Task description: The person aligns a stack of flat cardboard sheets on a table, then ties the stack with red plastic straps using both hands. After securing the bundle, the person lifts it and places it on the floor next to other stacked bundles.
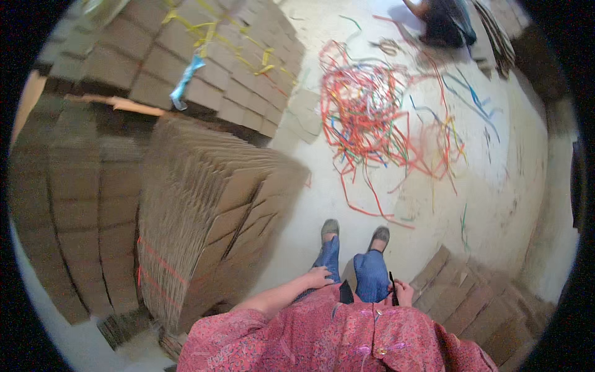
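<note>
My left hand [320,277] rests against my left thigh, its fingers lying loosely over the blue striped trousers [373,273]; it holds nothing that I can see. Beside my right thigh, my right hand [403,293] is curled at a thin black strap-like thing [393,287], its fingers closed on it. What the strap belongs to is hidden against my red patterned top [297,332]. Close to my left arm stands a tall stack of folded brown cardboard [248,211], bound low down with red strapping [164,263].
Tangled strapping [365,111], mostly red, heaps on the pale floor ahead, with loose strips around it. Cardboard stacks [217,68] rise at far left; more flat cardboard [458,291] lies at near right. Scissors [388,46] lie beyond the heap. Another person [443,25] is low at far right.
</note>
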A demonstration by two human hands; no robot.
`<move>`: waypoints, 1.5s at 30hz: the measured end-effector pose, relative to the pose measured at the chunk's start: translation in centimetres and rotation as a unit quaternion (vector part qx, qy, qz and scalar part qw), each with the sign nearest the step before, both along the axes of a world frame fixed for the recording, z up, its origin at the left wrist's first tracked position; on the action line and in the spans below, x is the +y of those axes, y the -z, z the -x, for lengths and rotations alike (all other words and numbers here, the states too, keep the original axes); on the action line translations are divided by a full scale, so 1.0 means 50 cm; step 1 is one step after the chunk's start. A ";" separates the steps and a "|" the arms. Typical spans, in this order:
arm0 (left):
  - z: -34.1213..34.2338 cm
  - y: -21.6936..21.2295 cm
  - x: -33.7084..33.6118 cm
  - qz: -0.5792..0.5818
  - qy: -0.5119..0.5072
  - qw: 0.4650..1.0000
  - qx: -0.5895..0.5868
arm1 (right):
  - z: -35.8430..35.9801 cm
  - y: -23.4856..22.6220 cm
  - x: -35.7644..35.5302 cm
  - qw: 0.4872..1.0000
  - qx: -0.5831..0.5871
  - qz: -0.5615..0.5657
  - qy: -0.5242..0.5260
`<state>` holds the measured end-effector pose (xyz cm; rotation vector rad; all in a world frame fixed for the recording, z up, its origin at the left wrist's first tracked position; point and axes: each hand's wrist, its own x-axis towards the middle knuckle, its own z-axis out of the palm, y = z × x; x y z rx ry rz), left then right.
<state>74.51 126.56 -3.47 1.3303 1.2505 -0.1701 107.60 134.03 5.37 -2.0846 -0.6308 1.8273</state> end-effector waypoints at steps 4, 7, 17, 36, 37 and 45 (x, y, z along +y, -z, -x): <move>0.031 -0.195 0.061 0.034 -0.146 0.986 -0.070 | -0.079 -0.009 0.031 0.992 -0.024 0.005 -0.125; 0.036 -0.474 0.120 -0.022 -0.341 0.927 -0.155 | -0.118 -0.045 0.067 0.978 -0.033 0.002 -0.206; -0.027 -1.223 0.199 -0.511 -0.194 0.632 -0.550 | -0.183 -0.131 0.178 0.940 -0.057 -0.064 -0.329; -0.044 -1.346 0.079 -0.575 -0.042 0.485 -0.658 | -0.141 -0.224 0.068 0.936 -0.079 -0.093 -0.332; -0.054 -1.343 0.078 -0.577 -0.071 0.477 -0.660 | -0.147 -0.227 0.060 0.937 -0.082 -0.093 -0.326; 0.005 -1.265 0.164 -0.426 0.033 0.645 -0.633 | -0.252 -0.240 -0.046 0.959 -0.126 -0.077 -0.241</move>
